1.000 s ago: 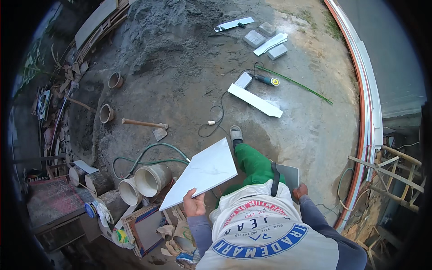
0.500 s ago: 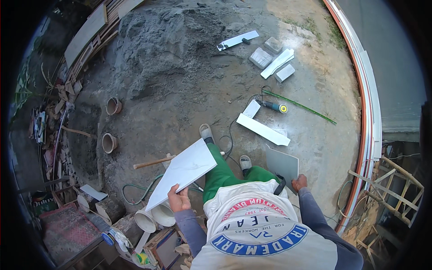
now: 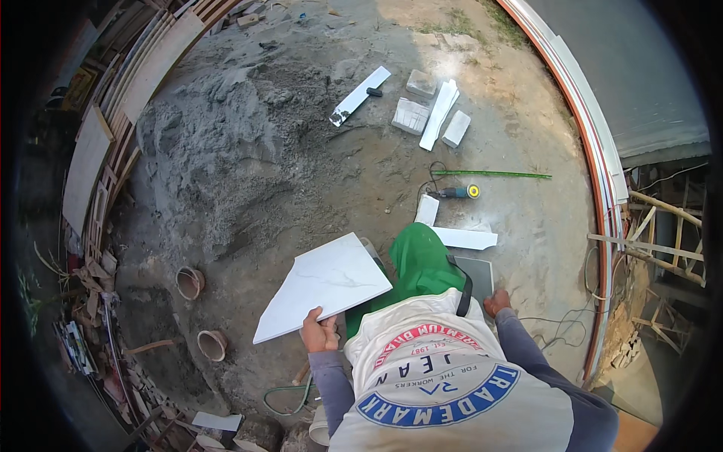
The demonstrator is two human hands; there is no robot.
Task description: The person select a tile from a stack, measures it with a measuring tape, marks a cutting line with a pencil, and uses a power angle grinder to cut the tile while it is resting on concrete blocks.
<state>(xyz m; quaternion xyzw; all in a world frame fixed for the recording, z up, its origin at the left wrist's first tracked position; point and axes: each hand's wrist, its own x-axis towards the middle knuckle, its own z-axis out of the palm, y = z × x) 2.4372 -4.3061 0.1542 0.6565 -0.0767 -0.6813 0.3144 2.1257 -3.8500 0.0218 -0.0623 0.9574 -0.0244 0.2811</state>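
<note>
A white marbled slab (image 3: 324,282) is gripped at its near edge by the left hand (image 3: 321,330); a grey slab (image 3: 474,277) is held at its side edge by the right hand (image 3: 496,303), beside the green trousers (image 3: 416,260). Both are best kept level and clear of the knees, so that corners are spared. Farther out, the white strip (image 3: 465,238), then the grinder (image 3: 456,192), should be given room.

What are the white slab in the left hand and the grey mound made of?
White slab: probably glazed ceramic tile, smooth, with faint grey marble-like veins, though polished stone is possible.
Grey mound: likely loose sand, matte, with a crumbly, uneven surface.
</note>
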